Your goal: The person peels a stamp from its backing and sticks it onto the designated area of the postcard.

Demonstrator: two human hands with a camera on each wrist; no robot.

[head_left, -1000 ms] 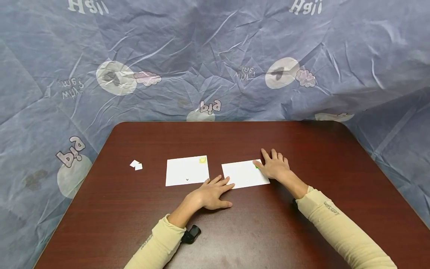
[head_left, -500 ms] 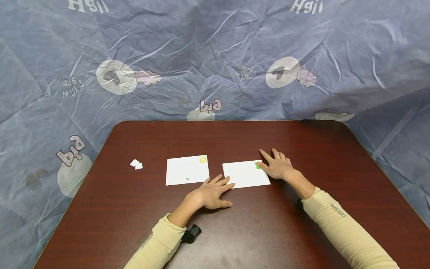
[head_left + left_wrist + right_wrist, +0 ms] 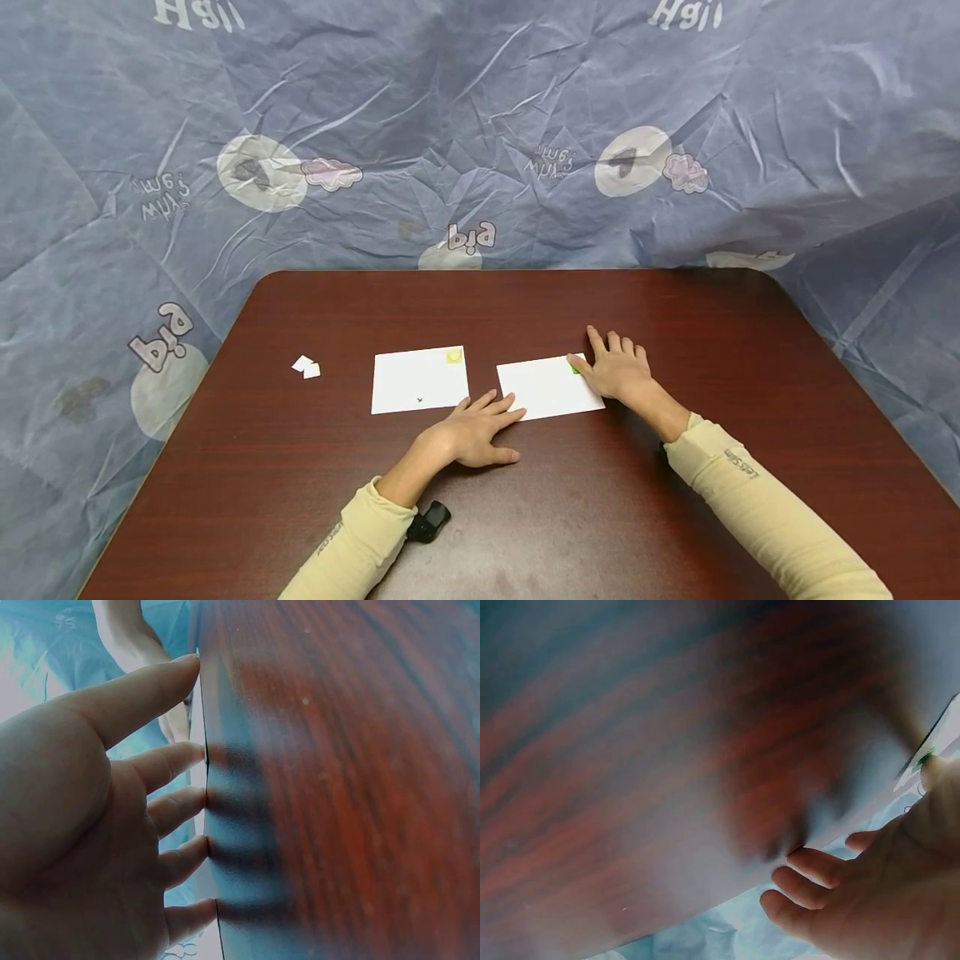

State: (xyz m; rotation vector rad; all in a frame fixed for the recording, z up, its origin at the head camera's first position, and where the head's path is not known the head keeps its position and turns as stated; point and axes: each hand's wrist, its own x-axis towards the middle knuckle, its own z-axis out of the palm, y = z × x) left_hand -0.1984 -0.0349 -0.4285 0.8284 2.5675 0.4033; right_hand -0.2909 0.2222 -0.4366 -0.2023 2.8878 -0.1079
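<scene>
Two flat white rectangles, envelope-like, lie side by side on the table. The right-hand white rectangle (image 3: 546,390) has a small green sticker (image 3: 575,368) at its far right corner. My right hand (image 3: 618,372) is spread, its thumb over that sticker and partly hiding it; its other fingers reach beyond the edge onto the table. My left hand (image 3: 468,437) lies spread with fingertips at the near left corner of the same rectangle. The left-hand white rectangle (image 3: 416,383) bears a yellow sticker (image 3: 454,356) at its far right corner and a small dark mark near its front edge.
Small white paper squares (image 3: 307,367), partly overlapping, lie at the left of the dark red-brown table (image 3: 337,308). A blue-grey printed sheet (image 3: 420,100) hangs behind the table and at its sides.
My right hand drew back to the right, baring more of the green sticker, then moved forward and left so the thumb covers part of it again. My left hand stayed in place.
</scene>
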